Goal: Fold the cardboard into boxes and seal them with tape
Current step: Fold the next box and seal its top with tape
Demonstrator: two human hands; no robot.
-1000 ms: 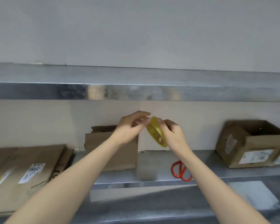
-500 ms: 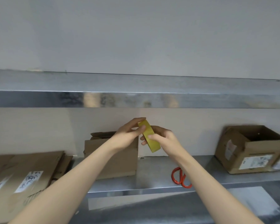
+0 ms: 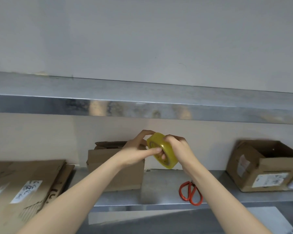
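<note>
a grey wall backs a steel shelf (image 3: 159, 188) carrying flattened cardboard (image 3: 24, 184) far left, an open box (image 3: 267, 168) far right, a smaller box (image 3: 108, 166) and red scissors (image 3: 190, 193) between, while left hand (image 3: 135, 154) and right hand (image 3: 179, 151) both close their grip on the yellow tape roll (image 3: 167, 154), held up above the shelf.

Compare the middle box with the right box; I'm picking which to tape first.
The middle box faces the camera squarely; the right box sits turned, corner forward. The right box shows white labels; the middle box's visible face shows none. The right box's top is open; the middle box's flaps look partly folded. Both are brown cardboard on the metal shelf.
</note>
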